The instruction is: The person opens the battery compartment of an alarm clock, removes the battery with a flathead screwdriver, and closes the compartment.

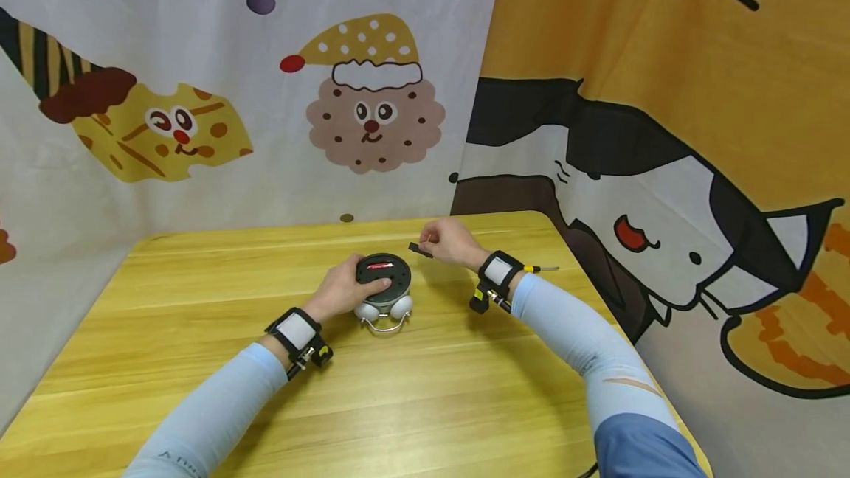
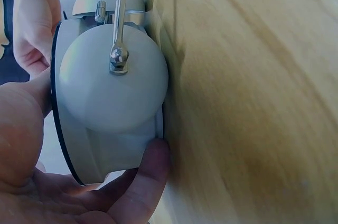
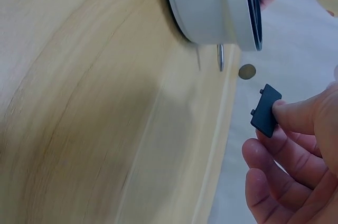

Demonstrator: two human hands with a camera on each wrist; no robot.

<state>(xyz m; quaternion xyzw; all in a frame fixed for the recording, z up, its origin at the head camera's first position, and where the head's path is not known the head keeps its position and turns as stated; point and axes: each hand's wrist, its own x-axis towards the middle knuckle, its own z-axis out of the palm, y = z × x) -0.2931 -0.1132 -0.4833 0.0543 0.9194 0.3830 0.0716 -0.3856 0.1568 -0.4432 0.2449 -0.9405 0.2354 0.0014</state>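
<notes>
A twin-bell alarm clock (image 1: 398, 276) lies on the table with its black back facing up and its bells toward me. In the open compartment of its back sits a red battery (image 1: 381, 265). My left hand (image 1: 337, 288) grips the clock, thumb across the back; in the left wrist view its fingers curl under the pale body (image 2: 84, 150). To the right of the clock, my right hand (image 1: 453, 240) pinches a small black battery cover (image 3: 266, 110) between thumb and fingers. The cover is held apart from the clock, and two little tabs show along one edge.
Beyond my right wrist, a screwdriver (image 1: 546, 268) with a yellow and black handle lies on the wooden table (image 1: 372, 404). Printed cloth (image 1: 219, 198) hangs behind the table's far edge and along the right side. A metal leg (image 3: 221, 57) sticks out from the clock.
</notes>
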